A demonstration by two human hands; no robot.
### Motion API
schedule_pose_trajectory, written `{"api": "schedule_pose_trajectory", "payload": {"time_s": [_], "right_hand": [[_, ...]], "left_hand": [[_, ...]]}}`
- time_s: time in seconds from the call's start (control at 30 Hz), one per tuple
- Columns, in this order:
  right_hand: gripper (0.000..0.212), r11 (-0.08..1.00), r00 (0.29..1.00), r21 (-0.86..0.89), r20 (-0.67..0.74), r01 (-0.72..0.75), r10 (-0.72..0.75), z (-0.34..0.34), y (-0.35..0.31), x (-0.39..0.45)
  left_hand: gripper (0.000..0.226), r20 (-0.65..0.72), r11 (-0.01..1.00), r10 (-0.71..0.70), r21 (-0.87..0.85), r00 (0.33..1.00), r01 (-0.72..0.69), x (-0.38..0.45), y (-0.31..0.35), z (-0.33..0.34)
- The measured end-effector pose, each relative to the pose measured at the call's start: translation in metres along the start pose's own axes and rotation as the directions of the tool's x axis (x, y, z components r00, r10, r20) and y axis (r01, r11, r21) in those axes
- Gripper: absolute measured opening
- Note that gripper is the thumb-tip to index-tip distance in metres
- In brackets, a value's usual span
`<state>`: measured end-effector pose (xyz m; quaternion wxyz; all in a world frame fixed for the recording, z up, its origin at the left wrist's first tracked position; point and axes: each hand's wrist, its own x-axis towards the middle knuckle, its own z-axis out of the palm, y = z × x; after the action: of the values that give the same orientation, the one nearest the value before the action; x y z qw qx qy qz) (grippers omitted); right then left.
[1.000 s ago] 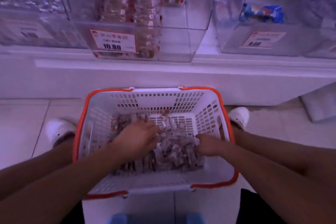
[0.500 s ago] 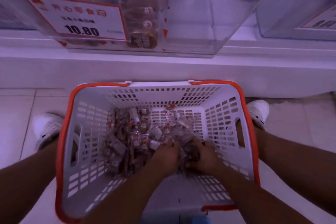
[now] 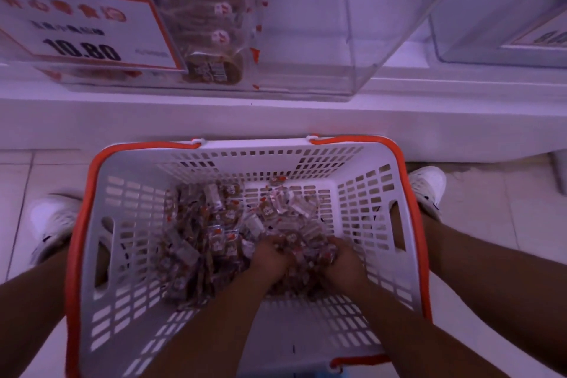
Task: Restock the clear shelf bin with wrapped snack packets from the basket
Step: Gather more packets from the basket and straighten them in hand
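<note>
A white plastic basket [image 3: 365, 202] with an orange rim sits on the floor between my feet. Several clear-wrapped brown snack packets [image 3: 214, 233] lie heaped in its bottom. My left hand [image 3: 270, 258] and my right hand [image 3: 343, 258] are side by side in the right part of the heap, each closed around a clump of packets pressed between them. Above, on a white shelf, stands the clear shelf bin [image 3: 352, 40]; a column of the same packets fills its left-middle part, while its right part holds nothing.
A price tag reading 10.80 [image 3: 82, 31] is fixed to the bin's front left. Another clear bin [image 3: 503, 18] stands to the right. The white shelf ledge [image 3: 276, 120] juts out just beyond the basket. My white shoes [image 3: 52, 224] flank the basket on pale floor tiles.
Both hands came together from apart, moved to the right part of the heap and closed on packets. The camera has leaned closer to the basket and bin.
</note>
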<state>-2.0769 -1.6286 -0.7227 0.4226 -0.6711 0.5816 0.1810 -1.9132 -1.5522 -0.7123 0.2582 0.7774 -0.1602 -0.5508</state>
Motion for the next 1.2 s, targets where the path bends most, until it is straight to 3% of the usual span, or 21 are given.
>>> {"api": "schedule_pose_trajectory", "payload": {"time_s": [0.1,0.17,0.3,0.33,0.37,0.4,0.43,0.5,0.57,0.67,0.73,0.9,1.0,1.1,1.2], "right_hand": [[0.034,0.999,0.999,0.027,0.020,0.037,-0.038,-0.004,-0.012,0.000],[0.014,0.996,0.993,0.002,-0.080,0.086,-0.086,-0.005,-0.013,0.003],[0.055,0.990,0.993,0.117,0.099,-0.082,0.071,-0.010,-0.011,-0.003],[0.060,0.985,0.986,0.129,0.138,-0.112,0.094,-0.011,-0.010,-0.004],[0.061,0.984,0.982,0.130,0.158,-0.125,0.104,-0.012,-0.010,-0.007],[0.057,0.987,0.982,0.109,0.165,-0.114,0.096,-0.013,-0.008,-0.007],[0.048,0.994,0.984,0.077,0.169,-0.075,0.062,-0.015,-0.007,-0.008],[0.024,0.998,0.993,0.060,0.114,0.027,-0.034,-0.019,-0.009,-0.011],[0.015,0.984,0.999,0.177,0.048,0.016,-0.025,-0.028,-0.014,-0.016],[0.031,0.893,0.987,0.427,0.135,-0.140,0.090,-0.049,-0.031,-0.021],[0.045,0.804,0.967,0.563,0.249,-0.191,0.056,-0.066,-0.051,-0.025],[0.040,0.670,0.889,0.734,0.377,-0.115,-0.260,-0.118,-0.120,-0.053],[0.029,0.603,0.842,0.797,0.304,0.032,-0.446,-0.153,-0.159,-0.087],[0.028,0.542,0.835,0.829,0.194,0.141,-0.514,-0.178,-0.189,-0.129],[0.033,0.475,0.844,0.840,0.041,0.260,-0.535,-0.180,-0.218,-0.172]], "left_hand": [[0.022,0.027,0.993,0.072,0.094,0.997,-0.075,0.002,-0.003,0.003],[0.024,0.089,0.982,0.106,0.145,0.990,-0.118,-0.002,-0.005,0.008],[0.062,0.298,0.881,0.198,0.364,0.934,-0.303,-0.008,-0.009,0.020],[0.056,0.300,0.854,0.197,0.416,0.933,-0.314,-0.013,-0.003,0.021],[0.036,0.256,0.878,0.227,0.363,0.940,-0.311,-0.017,-0.003,0.025],[0.026,0.207,0.944,0.214,0.206,0.955,-0.257,-0.020,-0.005,0.032],[0.028,0.121,0.988,0.151,0.007,0.981,-0.153,-0.020,-0.006,0.037],[0.014,0.170,0.986,0.151,0.048,0.974,-0.161,-0.032,-0.008,0.030],[0.030,0.156,1.000,0.025,-0.001,0.987,-0.025,-0.028,-0.015,0.018],[0.022,0.190,0.991,-0.048,-0.117,0.981,0.071,-0.022,-0.007,-0.011],[0.026,0.139,0.981,-0.075,-0.169,0.987,0.099,-0.017,0.008,-0.036],[0.023,0.108,0.975,0.047,-0.223,0.993,-0.022,-0.044,0.074,-0.096],[0.024,0.085,0.949,0.154,-0.289,0.984,-0.123,-0.083,0.122,-0.128],[0.027,0.038,0.898,0.293,-0.354,0.955,-0.261,-0.130,0.163,-0.145],[0.015,-0.095,0.793,0.365,-0.490,0.926,-0.362,-0.171,0.193,-0.147]]}}
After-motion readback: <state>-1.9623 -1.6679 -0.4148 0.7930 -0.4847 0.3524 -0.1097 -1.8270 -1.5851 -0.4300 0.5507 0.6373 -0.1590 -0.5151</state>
